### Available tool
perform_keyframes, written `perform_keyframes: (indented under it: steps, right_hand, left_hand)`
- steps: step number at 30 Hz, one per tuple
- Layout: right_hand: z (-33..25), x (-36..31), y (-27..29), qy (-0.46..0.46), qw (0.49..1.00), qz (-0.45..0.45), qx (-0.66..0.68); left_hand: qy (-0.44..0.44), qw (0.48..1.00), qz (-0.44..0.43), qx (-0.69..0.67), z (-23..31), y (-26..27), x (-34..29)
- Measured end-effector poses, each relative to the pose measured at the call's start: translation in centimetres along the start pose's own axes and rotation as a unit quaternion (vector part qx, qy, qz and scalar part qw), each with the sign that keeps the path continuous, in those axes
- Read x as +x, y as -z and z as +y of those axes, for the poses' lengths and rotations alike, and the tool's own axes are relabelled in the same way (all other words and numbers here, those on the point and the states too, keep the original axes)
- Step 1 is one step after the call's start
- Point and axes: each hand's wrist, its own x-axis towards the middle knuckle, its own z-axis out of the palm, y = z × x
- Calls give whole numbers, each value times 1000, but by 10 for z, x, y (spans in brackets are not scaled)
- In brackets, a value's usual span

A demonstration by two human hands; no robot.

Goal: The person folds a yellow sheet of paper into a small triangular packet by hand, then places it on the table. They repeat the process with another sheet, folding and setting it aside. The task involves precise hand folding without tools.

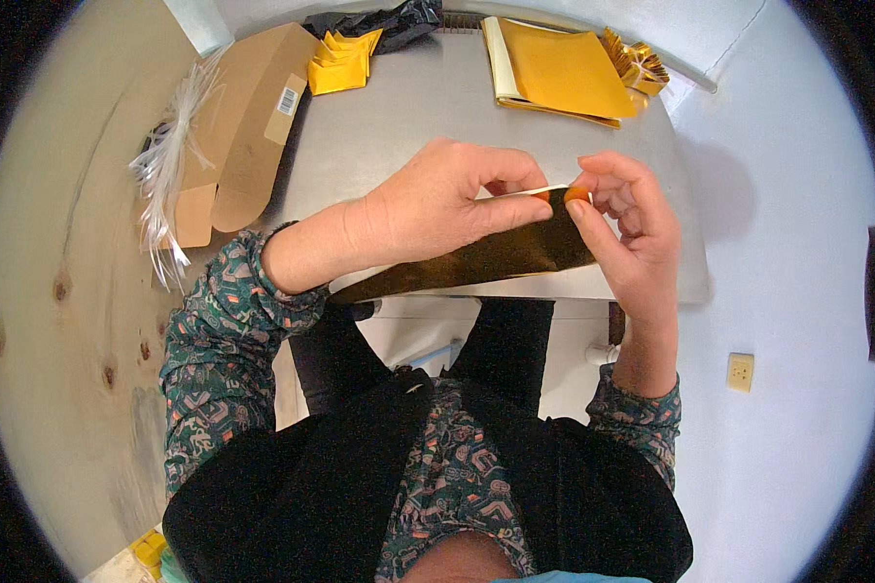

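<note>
Both hands meet over the near edge of a grey metal-topped table (408,126), and between them they pinch one long strip of shiny gold foil paper (476,257), which looks dark and bronze on the face turned to the camera. The left hand (428,209) is closed on the strip's upper edge, thumb and forefinger pressed together just beside the fingertips of the right hand (627,228), which also nips the strip's top right corner between thumb and forefinger; a thin pale edge of the strip shows between the two grips. From there the strip slants down and to the left, passing under the left wrist and ending near the patterned sleeve (224,340), held above the table's front edge rather than lying flat on it. Farther back on the table lie one stack of flat gold-yellow foil sheets (564,68), one small heap of folded yellow foil pieces (340,60) and, at the far right corner, one cluster of pleated gold foil shapes (637,63) whose count cannot be told. One crumpled black plastic bag (379,21) sits at the far edge. At the left lies one opened brown cardboard box (248,117), with one bundle of thin white plastic strips (170,165) draped over its left side.
</note>
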Motion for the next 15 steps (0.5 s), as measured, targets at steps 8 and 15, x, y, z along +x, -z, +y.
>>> perform_keyframes:
  steps: [8,15]
  right_hand:
    - [-25,-15,-10,5,1000,-5,-29]
    - [-33,-16,-24,45,998,30,-23]
  left_hand:
    - [-86,991,106,9,10,0,-31]
    - [-62,993,103,-3,18,2,-38]
